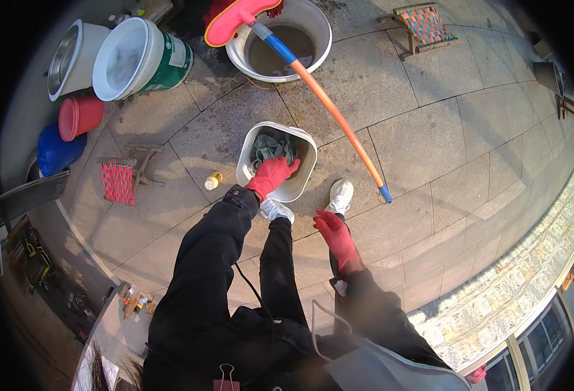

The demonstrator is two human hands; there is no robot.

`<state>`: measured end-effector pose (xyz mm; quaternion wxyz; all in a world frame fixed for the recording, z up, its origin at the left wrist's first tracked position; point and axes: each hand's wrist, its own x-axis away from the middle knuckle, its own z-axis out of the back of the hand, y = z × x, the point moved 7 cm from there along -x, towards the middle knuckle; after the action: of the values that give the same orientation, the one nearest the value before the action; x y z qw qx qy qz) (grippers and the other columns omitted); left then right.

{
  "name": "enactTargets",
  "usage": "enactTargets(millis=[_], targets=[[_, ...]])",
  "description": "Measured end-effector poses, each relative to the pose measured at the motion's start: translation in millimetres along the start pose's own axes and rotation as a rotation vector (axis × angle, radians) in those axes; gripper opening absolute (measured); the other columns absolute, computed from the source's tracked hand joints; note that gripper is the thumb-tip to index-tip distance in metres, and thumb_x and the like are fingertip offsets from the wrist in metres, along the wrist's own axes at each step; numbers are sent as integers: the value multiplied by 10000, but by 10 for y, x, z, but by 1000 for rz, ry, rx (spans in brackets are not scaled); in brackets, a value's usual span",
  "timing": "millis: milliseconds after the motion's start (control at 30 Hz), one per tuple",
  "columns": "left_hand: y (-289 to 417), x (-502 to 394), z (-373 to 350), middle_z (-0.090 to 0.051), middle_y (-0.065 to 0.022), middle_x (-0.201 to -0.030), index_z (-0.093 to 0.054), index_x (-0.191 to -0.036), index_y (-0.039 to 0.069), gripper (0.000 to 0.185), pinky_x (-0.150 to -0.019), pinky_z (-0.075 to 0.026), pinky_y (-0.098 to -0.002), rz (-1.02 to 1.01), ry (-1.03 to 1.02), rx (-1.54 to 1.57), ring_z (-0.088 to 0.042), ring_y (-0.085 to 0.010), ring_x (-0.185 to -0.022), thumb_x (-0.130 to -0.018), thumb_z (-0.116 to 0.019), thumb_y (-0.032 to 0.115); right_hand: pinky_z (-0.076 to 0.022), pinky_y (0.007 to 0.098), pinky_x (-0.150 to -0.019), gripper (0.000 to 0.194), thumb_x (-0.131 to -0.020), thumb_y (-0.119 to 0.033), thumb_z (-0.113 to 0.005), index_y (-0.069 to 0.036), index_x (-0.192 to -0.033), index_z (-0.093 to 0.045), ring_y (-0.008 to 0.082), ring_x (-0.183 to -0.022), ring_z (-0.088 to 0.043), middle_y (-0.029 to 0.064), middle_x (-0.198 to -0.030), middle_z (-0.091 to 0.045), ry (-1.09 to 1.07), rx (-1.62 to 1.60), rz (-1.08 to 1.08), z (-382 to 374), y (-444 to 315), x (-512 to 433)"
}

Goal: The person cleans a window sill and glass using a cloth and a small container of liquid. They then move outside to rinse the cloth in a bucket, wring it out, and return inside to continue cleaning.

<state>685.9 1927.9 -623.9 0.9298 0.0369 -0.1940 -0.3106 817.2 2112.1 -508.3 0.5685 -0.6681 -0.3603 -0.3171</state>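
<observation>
My left hand point(269, 177), in a red rubber glove, reaches into a white rounded-square bucket point(311, 146) on the paving. Grey-green cloth point(270, 146) lies inside, just under the fingers. Whether they grip it is hidden by the glove. In a matching glove, my right hand point(336, 234) hovers near my right leg, fingers apart and holding nothing. A small bottle with a yellowish body point(213, 180) lies left of the bucket. My white shoes point(341, 195) stand close to the bucket's near side.
A long-handled broom or mop point(333, 110) rests across a large white tub point(327, 49) of murky water. Left stand a white-and-green bucket point(169, 63), a red bucket point(79, 117), a blue container point(59, 149) and a folding stool point(117, 183). Another woven stool point(426, 27) is upper right.
</observation>
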Motion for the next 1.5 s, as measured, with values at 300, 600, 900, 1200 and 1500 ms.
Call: enactTargets(millis=[300,600,900,1200,1500], targets=[[-577,-590,-1757,-707,-144,-990,-718,-1017,131,249,-773,-556,-472,-49,-215,273,-696,-339,-919,-934,-579,318,-531,296,-897,375,-1039,-240,-598,-21,-1344,-594,178,-1014,-696,92,-1161,-712,68,-400,-102,41,649,-493],[-516,-715,-2119,-654,-173,-1277,-679,-1221,132,347,-947,-514,-457,183,-346,391,-642,-359,-1140,-940,-545,286,-538,308,-880,361,-1054,-243,-568,-14,-1331,-597,195,-1002,-704,126,-1145,-714,83,-543,-87,-12,604,-629],[-737,-707,-2417,-703,-181,-1193,-736,-1140,121,462,-950,-512,-498,-37,-580,7,-669,-364,-1100,-872,-613,476,-551,304,-827,329,-1053,-228,-563,-15,-1297,-625,200,-961,-713,128,-1128,-722,134,-649,-166,53,641,-711],[-609,-468,-2385,-729,-179,-1096,-742,-1150,126,298,-866,-553,-498,83,-639,38,-701,-376,-1003,-910,-579,191,-560,309,-808,331,-1048,-230,-571,-17,-1294,-628,206,-927,-718,126,-1099,-728,109,-662,-159,77,691,-799],[-324,182,706,-693,-227,-1067,-638,-1335,114,495,-867,-533,-438,524,-133,559,-654,-403,-968,-872,-563,-46,-560,327,-830,340,-1047,-277,-570,-45,-1287,-640,220,-954,-725,116,-1097,-739,114,-591,-192,79,768,-898]])
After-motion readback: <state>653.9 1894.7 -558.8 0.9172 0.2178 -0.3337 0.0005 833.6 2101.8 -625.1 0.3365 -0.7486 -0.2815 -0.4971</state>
